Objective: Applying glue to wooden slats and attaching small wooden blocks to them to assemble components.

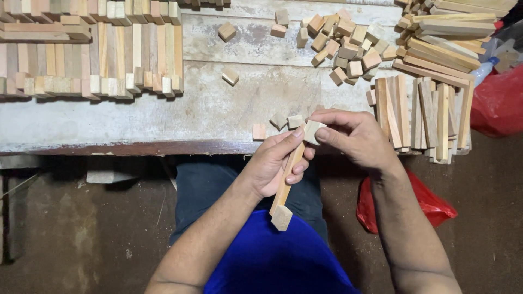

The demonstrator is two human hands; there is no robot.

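Setting: worn, pale worktop (218,109) across the upper half of the frame; dark floor below, with the seated person's blue shirt at bottom centre.
Left hand (275,163): centre of frame, fingers closed around a wooden stick (284,185) that slants from centre down toward the lap.
Stick's lower end: a small block (281,218) sits on it, over the blue shirt.
Right hand (354,136): right of centre, fingers pinching a small pale wooden block (312,131) held against the upper end of the stick, just in front of the worktop edge.
Loose cubes (343,43): heap at upper centre-right; three more (278,124) lie near the edge, just beside the hands.
Stick rows (92,54): laid side by side, upper left.
Stick pile (430,103): right side, stacked crosswise.
Red bags (498,103): right edge and, lower, beside the right forearm.
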